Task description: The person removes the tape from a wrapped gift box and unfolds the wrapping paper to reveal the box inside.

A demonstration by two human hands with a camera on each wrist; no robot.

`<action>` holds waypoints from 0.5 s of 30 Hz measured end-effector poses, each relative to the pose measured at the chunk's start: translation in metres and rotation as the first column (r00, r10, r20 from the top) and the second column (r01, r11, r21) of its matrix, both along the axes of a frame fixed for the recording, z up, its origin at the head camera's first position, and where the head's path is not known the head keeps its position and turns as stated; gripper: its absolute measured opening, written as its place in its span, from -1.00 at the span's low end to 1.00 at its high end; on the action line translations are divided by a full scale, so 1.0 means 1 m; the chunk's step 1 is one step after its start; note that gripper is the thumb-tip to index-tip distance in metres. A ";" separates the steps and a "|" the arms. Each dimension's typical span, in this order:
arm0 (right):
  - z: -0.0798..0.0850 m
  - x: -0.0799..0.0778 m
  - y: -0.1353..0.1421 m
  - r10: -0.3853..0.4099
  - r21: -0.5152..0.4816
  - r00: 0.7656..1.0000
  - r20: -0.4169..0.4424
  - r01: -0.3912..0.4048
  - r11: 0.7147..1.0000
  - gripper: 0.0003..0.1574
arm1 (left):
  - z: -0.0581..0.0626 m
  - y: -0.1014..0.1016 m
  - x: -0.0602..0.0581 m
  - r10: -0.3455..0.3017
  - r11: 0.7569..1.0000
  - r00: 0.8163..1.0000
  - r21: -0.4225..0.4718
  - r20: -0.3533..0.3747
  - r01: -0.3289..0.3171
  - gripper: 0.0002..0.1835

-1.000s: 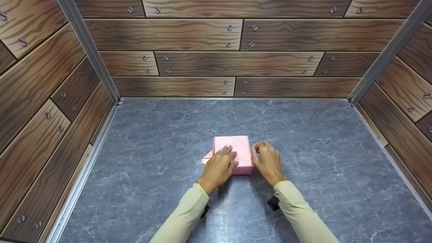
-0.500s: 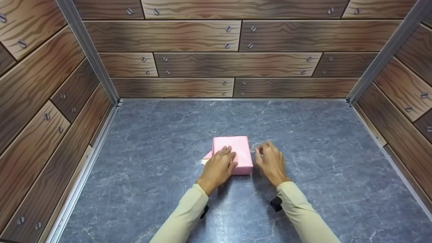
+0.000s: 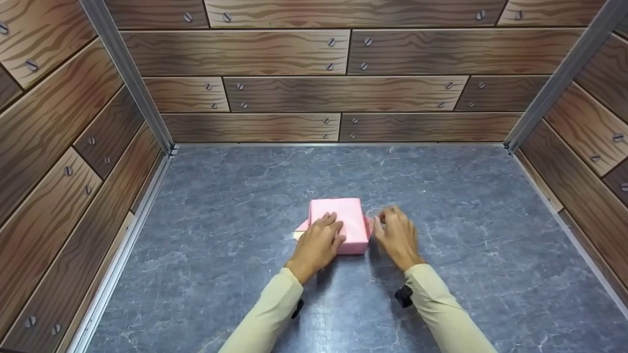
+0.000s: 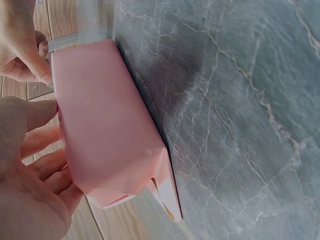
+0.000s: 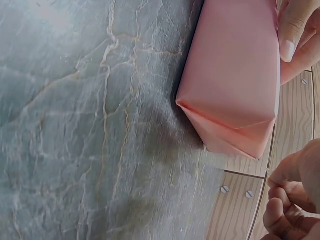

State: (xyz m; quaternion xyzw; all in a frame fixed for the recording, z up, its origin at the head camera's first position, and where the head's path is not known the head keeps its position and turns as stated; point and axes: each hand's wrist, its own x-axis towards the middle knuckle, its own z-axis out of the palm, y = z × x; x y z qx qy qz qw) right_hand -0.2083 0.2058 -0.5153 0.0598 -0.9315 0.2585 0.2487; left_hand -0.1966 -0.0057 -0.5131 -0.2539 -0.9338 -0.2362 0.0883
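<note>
A pink paper-wrapped box [image 3: 346,207] lies on the grey marbled surface. My left hand [image 3: 318,241] rests on its top with fingers spread, holding it down. Folded paper sticks out at the box's left end as a pointed flap [image 4: 167,187] with a pale inner side. At the right end another pink flap [image 3: 369,225] stands out slightly. Just right of it, my right hand [image 3: 397,238] has thumb and fingers curled together. A tiny clear bit, apparently clear tape [image 5: 270,171], shows at these fingertips; most of it is hidden or too transparent to see.
The marbled tabletop [image 3: 235,186] extends around the box. Wood-plank-patterned walls [image 3: 284,93] enclose it at the back and both sides, with metal corner posts [image 3: 135,83]. A dark wrist camera [image 3: 404,296] sits under the right sleeve.
My right hand has drawn away from the box's right end, a clear strip showing between them midway. The right flap now stands out. My left hand has stayed on the box.
</note>
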 end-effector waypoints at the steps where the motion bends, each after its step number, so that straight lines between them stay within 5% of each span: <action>1: 0.000 0.000 0.001 -0.003 -0.002 1.000 0.003 0.003 1.000 -0.88 | 0.000 0.000 0.000 0.001 1.000 1.000 0.000 0.004 -0.001 -0.62; 15: 0.003 0.002 0.015 -0.026 -0.003 0.998 0.057 0.027 1.000 -0.88 | 0.001 -0.002 0.000 -0.014 1.000 1.000 -0.006 0.016 0.014 -0.61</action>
